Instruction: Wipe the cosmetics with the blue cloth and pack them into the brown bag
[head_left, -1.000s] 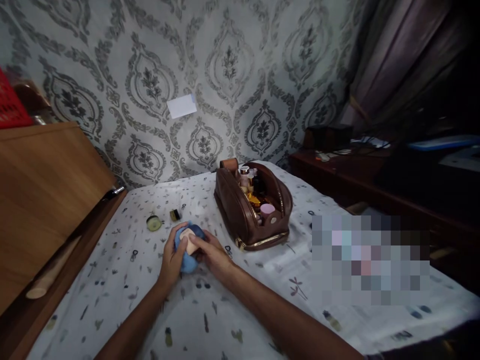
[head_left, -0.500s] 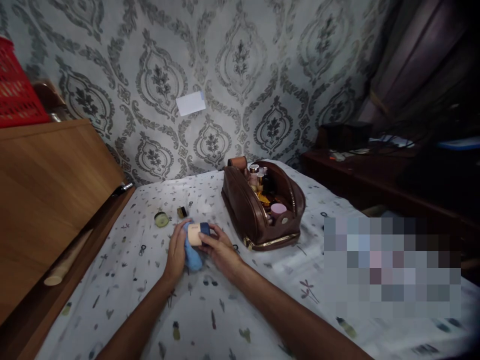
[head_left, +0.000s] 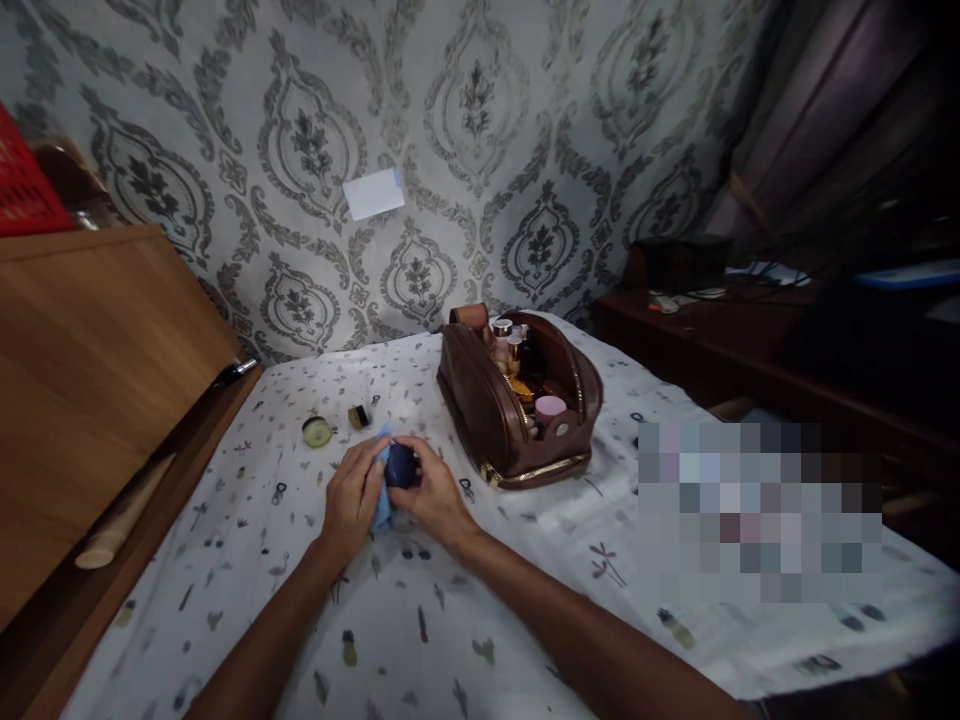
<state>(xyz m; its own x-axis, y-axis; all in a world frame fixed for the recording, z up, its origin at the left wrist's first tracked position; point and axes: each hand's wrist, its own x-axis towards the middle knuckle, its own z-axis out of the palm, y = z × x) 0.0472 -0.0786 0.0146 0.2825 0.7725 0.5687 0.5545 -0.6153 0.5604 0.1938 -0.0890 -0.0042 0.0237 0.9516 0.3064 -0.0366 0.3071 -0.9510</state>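
Observation:
Between my two hands is a small cosmetic jar, its dark blue lid turned toward me. My right hand grips the lid end with thumb and fingers. A light blue cloth is pressed against the jar's other side by my left hand, whose fingers are closed round it. Most of the jar's body is hidden by the lid and fingers. Just beyond my hands lie a round greenish container and a small black-and-gold item. To the right stands an unzipped brown toiletry bag with several cosmetics inside.
A patterned white sheet covers the surface. On the left rises a wooden panel with a red basket on top. A dark desk with cables stands at the right; a blurred-out patch covers part of the sheet.
The jar has turned: its cream side faced me before, and now the dark blue lid does. My left hand's fingers have come further over the cloth. The view has shifted slightly.

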